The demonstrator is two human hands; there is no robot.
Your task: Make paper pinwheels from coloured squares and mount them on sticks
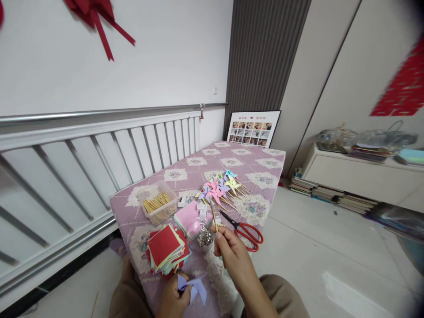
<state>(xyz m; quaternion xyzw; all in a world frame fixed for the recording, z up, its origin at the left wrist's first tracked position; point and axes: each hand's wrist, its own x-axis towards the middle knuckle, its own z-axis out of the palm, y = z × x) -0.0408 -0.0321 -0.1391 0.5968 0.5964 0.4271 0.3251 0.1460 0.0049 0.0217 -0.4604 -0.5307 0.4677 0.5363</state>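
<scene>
My right hand [228, 251] is closed in a pinch on a thin wooden stick [214, 217] that points up and away, just in front of a small silver glittery heap [205, 236]. Low in the view, my left hand [175, 297] grips a folded lilac paper pinwheel [195, 288] near the mattress's front edge. Just left of it lies a fanned stack of coloured paper squares [167, 250] with a red sheet on top. A pile of finished pinwheels on sticks [221, 187] lies further back.
Red-handled scissors [245, 230] lie right of my right hand. A clear plastic box of sticks [157, 204] and a pink paper stack [189, 217] sit on the lilac floral mattress [261, 163]. A white railing [99, 159] runs along the left. Books [331, 194] lie on the floor.
</scene>
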